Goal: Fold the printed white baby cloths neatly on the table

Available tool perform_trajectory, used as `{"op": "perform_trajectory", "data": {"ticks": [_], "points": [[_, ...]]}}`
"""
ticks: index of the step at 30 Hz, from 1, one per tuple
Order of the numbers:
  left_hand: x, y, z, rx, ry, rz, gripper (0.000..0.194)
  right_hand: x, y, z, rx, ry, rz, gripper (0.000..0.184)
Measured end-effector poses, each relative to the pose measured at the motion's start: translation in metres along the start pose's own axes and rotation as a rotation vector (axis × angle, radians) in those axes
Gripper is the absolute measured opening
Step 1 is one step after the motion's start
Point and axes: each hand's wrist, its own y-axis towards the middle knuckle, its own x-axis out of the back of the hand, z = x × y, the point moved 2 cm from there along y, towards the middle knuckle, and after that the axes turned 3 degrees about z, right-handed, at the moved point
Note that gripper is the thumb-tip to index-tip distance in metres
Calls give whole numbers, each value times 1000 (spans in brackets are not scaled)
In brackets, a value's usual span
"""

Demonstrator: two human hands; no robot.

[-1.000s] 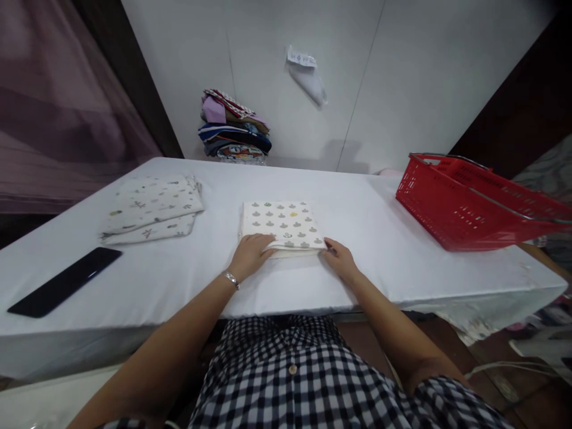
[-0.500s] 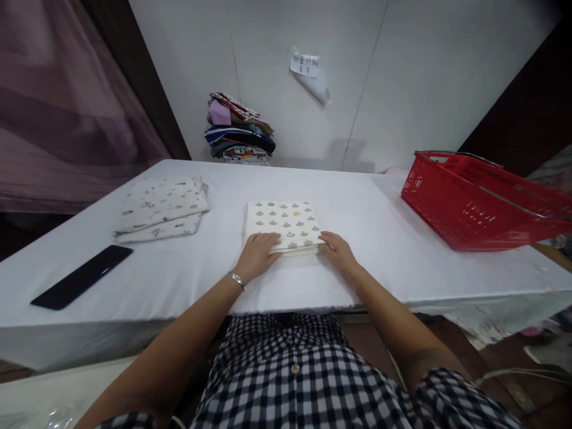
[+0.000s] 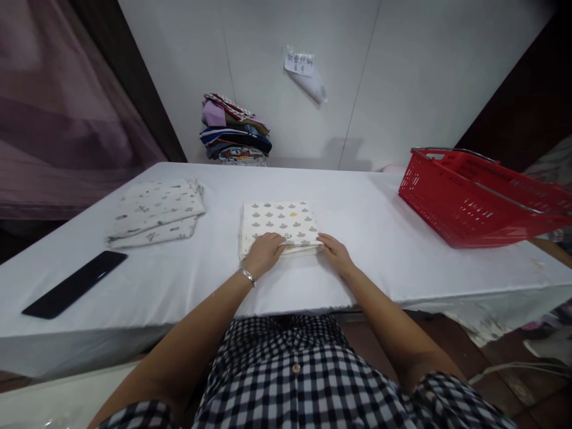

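A folded white cloth (image 3: 279, 219) printed with grey ducks and one yellow one lies flat at the middle of the table. My left hand (image 3: 264, 253) grips its near edge left of centre, fingers on top and thumb at the front. At the near right corner, my right hand (image 3: 336, 253) pinches the edge between thumb and fingers. The layers along the near edge are slightly parted. What lies under my left palm is hidden.
Another folded white cloth (image 3: 154, 208) with a plant print lies left, behind a flat black strip (image 3: 75, 285). A red plastic basket (image 3: 469, 208) stands at the right. Stacked folded fabrics (image 3: 236, 131) rise at the back, by the wall. White cloth covers the table (image 3: 370, 238).
My left hand has slid a little to the right along the near edge, and that edge is bunched slightly. The right hand keeps its corner. The view has shifted a little.
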Motion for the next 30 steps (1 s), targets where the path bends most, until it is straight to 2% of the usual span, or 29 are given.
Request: {"op": "perform_trajectory", "data": {"ticks": [3,5,8,10,13,15,20,23,27,30], "points": [[8,-7,-4,-20,-53,-6,32,2,-2,5,-67,110,12,39],[19,-10,1,36,-98,-53,36,5,0,6,-160,206,-14,41],[38,-7,29,313,-118,-232,37,9,14,4,-368,287,-61,44],[47,-1,54,559,-126,-278,42,10,32,1,-504,314,-49,47],[50,13,87,871,-209,-143,56,9,63,-2,-627,362,-14,57],[49,22,98,977,-273,-75,63,6,83,-3,-672,361,3,63],[41,36,104,1023,-422,-54,65,-4,113,-4,-692,269,24,78],[38,46,109,979,-461,-93,57,-8,121,-6,-585,269,-19,76],[40,72,124,844,-490,-235,53,-10,137,-16,-470,340,-91,74],[33,94,139,869,-469,-191,54,-14,154,-32,-502,322,-133,75]]}}
